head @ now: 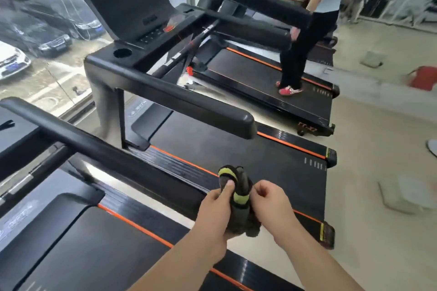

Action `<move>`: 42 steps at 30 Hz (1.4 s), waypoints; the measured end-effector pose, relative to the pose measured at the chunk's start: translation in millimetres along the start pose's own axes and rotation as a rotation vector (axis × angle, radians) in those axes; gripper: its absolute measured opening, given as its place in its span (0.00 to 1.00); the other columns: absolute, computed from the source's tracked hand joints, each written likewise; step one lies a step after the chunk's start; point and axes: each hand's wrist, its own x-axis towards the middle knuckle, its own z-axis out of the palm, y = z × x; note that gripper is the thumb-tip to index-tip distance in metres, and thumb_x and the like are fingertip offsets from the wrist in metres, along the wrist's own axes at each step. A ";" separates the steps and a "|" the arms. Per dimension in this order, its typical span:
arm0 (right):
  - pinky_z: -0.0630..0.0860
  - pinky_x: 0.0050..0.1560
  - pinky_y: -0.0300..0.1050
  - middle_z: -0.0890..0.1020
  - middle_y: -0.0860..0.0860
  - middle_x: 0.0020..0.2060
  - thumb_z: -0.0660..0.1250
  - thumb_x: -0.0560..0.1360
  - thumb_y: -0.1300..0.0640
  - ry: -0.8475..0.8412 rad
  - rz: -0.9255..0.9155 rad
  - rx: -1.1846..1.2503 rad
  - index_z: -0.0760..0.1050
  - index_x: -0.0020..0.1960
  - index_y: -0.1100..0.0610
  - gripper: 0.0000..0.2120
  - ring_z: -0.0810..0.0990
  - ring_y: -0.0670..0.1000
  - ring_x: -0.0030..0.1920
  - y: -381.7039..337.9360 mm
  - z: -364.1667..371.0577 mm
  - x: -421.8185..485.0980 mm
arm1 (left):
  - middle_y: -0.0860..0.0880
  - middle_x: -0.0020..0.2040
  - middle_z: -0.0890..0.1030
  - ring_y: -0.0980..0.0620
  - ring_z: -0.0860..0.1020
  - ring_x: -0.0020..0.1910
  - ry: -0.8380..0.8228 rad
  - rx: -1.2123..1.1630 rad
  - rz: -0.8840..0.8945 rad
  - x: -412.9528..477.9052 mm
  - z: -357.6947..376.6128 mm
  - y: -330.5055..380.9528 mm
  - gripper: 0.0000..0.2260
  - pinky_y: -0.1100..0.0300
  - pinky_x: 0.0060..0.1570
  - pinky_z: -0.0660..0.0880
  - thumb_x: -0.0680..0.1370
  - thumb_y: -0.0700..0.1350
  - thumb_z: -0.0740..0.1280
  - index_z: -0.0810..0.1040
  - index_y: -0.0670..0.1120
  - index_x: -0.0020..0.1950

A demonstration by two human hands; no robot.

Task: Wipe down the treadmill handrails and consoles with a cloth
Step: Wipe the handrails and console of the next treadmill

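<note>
A person [305, 54] in red shoes [289, 90] stands upper right. Far left of the person, cars [50, 40] sit beyond a window [59, 78]. Right of the person, a red box [423, 78] and grey pads [402, 198] lie on the floor [378, 137].

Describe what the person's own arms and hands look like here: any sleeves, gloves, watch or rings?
The left hand and right hand wear no gloves, and no ring shows on either. The left forearm and right forearm carry no sleeve, watch or band down to the picture's lower edge.
</note>
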 end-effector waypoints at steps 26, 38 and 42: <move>0.84 0.52 0.48 0.84 0.46 0.45 0.68 0.81 0.49 -0.283 -0.142 0.053 0.80 0.52 0.48 0.04 0.83 0.48 0.48 -16.7 -105.0 159.5 | 0.40 0.52 0.87 0.37 0.85 0.54 0.208 -0.290 -0.006 86.7 114.6 28.6 0.15 0.40 0.53 0.82 0.80 0.54 0.68 0.83 0.45 0.60; 0.82 0.54 0.50 0.84 0.49 0.46 0.65 0.82 0.51 -0.343 -0.007 -0.016 0.80 0.50 0.50 0.07 0.82 0.50 0.49 -97.6 -76.0 271.6 | 0.38 0.48 0.86 0.35 0.86 0.46 0.451 -0.274 0.062 163.9 109.0 121.9 0.20 0.37 0.44 0.84 0.73 0.57 0.72 0.77 0.46 0.59; 0.76 0.42 0.40 0.83 0.48 0.46 0.64 0.83 0.51 -0.387 -0.040 -0.073 0.79 0.52 0.52 0.07 0.80 0.46 0.45 -114.7 -65.0 306.9 | 0.41 0.51 0.84 0.40 0.85 0.48 0.549 -0.317 0.059 178.9 123.3 124.6 0.17 0.40 0.47 0.84 0.76 0.58 0.71 0.75 0.49 0.58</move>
